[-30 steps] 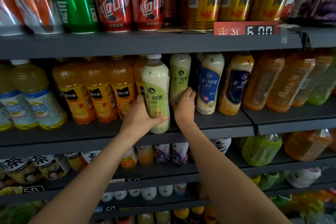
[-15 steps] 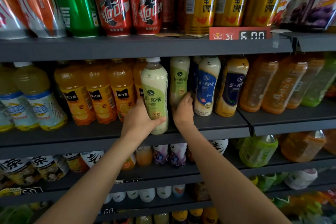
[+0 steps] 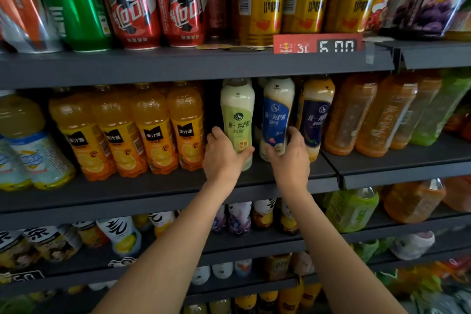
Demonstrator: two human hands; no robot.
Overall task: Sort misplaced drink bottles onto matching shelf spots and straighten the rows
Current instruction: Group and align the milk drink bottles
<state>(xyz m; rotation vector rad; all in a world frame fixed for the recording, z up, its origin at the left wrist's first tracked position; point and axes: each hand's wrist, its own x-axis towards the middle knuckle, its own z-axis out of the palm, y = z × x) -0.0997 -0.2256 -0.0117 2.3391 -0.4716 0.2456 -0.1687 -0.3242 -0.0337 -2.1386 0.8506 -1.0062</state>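
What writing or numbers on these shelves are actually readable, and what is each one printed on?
"6.00": red price tag on the top shelf edge.
"Red Bull" logo and "3L": same tag, small.
"美汁源": black labels on the orange juice bottles.
"统一阿萨姆": green-label bottle gripped by the left hand.
"低糖": lower on that bottle.
Blue-label bottle in the right hand: too blurred.
Can lettering: upside down, unclear.

You see a cream bottle (image 3: 237,120) with a pale green label, a cream one (image 3: 276,115) labelled blue, another (image 3: 316,115) labelled navy. Orange juice bottles (image 3: 153,130) carry black-and-yellow labels. The shelf (image 3: 178,66) is dark grey; above, red cans (image 3: 127,2) and gold cans (image 3: 262,0).
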